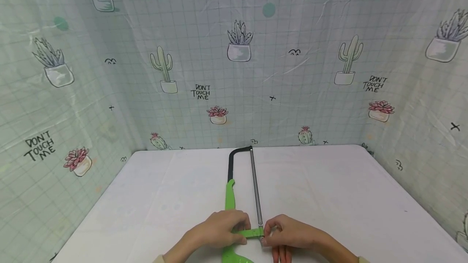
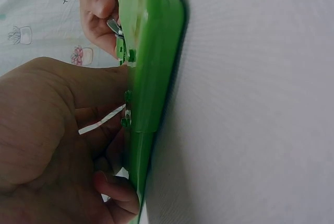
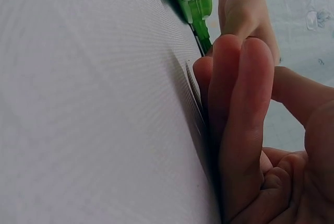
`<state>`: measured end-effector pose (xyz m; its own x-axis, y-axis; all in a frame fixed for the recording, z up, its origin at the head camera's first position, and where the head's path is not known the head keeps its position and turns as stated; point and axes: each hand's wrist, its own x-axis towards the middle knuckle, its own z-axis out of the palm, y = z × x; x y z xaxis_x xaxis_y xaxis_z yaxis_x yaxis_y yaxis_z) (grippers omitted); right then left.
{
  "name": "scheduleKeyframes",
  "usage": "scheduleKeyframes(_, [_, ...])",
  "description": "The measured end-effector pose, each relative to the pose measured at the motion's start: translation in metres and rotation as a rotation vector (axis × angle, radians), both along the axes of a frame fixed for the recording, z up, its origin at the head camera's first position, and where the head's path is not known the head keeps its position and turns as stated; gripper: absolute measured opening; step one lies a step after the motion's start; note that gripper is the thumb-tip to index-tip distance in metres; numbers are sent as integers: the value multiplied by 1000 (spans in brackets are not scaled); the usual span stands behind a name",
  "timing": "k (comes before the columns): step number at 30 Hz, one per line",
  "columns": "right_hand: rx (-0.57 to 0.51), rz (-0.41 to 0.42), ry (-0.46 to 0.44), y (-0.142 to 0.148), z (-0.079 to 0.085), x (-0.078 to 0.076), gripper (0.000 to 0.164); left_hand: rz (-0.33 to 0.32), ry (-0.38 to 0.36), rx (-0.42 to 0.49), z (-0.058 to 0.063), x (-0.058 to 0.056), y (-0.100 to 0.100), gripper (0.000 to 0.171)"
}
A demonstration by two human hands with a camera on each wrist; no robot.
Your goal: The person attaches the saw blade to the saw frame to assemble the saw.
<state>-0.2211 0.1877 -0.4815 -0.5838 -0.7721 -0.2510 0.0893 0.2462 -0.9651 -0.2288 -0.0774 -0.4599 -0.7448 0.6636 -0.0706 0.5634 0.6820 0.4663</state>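
A hacksaw (image 1: pixel 230 196) lies on the white table, its green handle towards me and its black front bow pointing away. Its grey blade (image 1: pixel 256 186) runs along the right side to a green crosspiece (image 1: pixel 250 233). My left hand (image 1: pixel 221 228) grips the green frame where the crosspiece joins it. At the crosspiece's right end, my right hand (image 1: pixel 290 232) pinches a small metal wing nut (image 2: pixel 112 26) between thumb and index finger. Its other fingers (image 3: pixel 245 98) extend low by the table in the right wrist view and hide the nut there.
The white table (image 1: pixel 175 186) extends to both sides of the saw. Behind it and at both sides hangs a pale checked cloth (image 1: pixel 270 72) printed with cacti and lettering.
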Motion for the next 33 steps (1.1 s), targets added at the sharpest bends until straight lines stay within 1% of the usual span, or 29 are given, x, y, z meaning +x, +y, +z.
scheduleKeyframes(9, [-1, -17, 19, -1, -1, 1, 20, 6, -22, 0, -2, 0, 1, 19])
scheduleKeyframes(15, [8, -33, 39, -2, -3, 1, 22, 6, -22, 2, -3, 0, 1, 19])
scheduleKeyframes(20, [25, -48, 40, -3, -3, 1, 21, 8, -24, 2, -4, -1, 1, 19])
scheduleKeyframes(27, [46, -97, 61, -6, 0, 5, 20, 13, -25, 6, -3, 0, 1, 20])
scheduleKeyframes(33, [44, -97, 57, -6, -1, 4, 18, 15, -27, 5, -1, 0, 1, 19])
